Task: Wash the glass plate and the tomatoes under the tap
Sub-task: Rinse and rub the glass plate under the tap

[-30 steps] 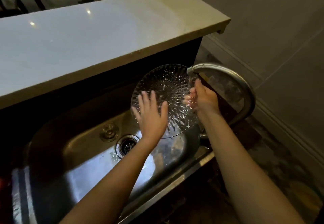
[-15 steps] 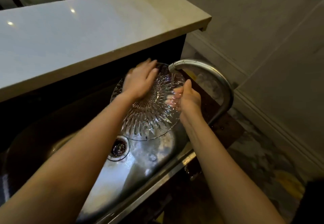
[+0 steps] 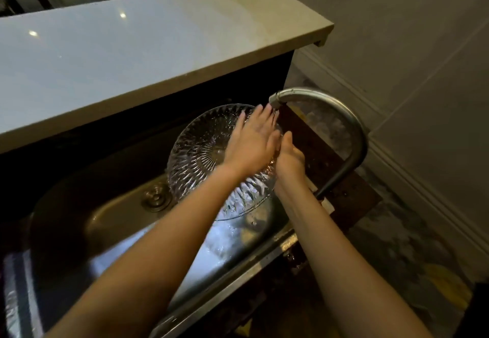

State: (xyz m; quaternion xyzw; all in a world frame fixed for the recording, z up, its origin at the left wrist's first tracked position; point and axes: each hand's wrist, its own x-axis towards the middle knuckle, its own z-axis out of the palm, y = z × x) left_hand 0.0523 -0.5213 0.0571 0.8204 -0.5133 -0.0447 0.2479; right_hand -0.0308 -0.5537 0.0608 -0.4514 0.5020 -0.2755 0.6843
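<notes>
A round cut-glass plate (image 3: 201,149) is held tilted over the steel sink (image 3: 111,221), just below the tap spout (image 3: 276,100). My right hand (image 3: 289,161) grips the plate's right rim. My left hand (image 3: 251,141) lies flat on the plate's face with fingers spread, fingertips close under the spout. Water glistens on the lower part of the plate. No tomatoes are in view.
The curved metal tap (image 3: 352,136) arches over the sink's right end. A pale raised counter (image 3: 132,54) runs along the far side. A drain stopper (image 3: 156,198) sits in the sink floor. Tiled wall and patterned floor lie to the right.
My left hand slid across the plate's face, from its lower left to its top and now to the upper right by the spout. My right hand kept hold of the rim.
</notes>
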